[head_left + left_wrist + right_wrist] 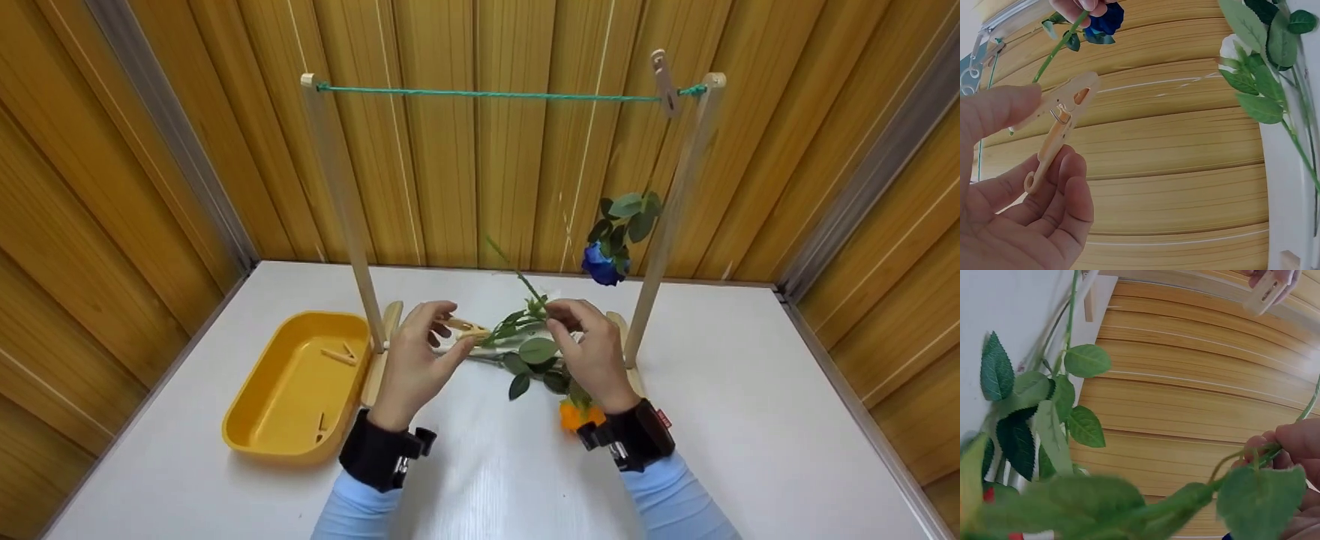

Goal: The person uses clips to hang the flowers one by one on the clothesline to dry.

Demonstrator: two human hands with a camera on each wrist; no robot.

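My left hand [415, 367] pinches a wooden clothespin [1059, 126] between thumb and fingers; its handle ends are squeezed toward each other. The fingers of my right hand [598, 358] pinch the green stem [531, 285] of an orange flower [576, 417]. This flower hangs head down below the hand, with the bare stem end pointing up and left. In the right wrist view, leaves [1264, 500] sit along the stem close to the fingertips. The clothespin is level with the stem, to its left.
A green line [480, 94] runs between two wooden posts [341, 202]. Near its right end, a pinkish clothespin [664, 84] holds a blue rose [604, 264] head down. A white flower [1231, 54] and leafy stems lie on the table. At left, a yellow tray [259, 390] contains more clothespins [341, 355].
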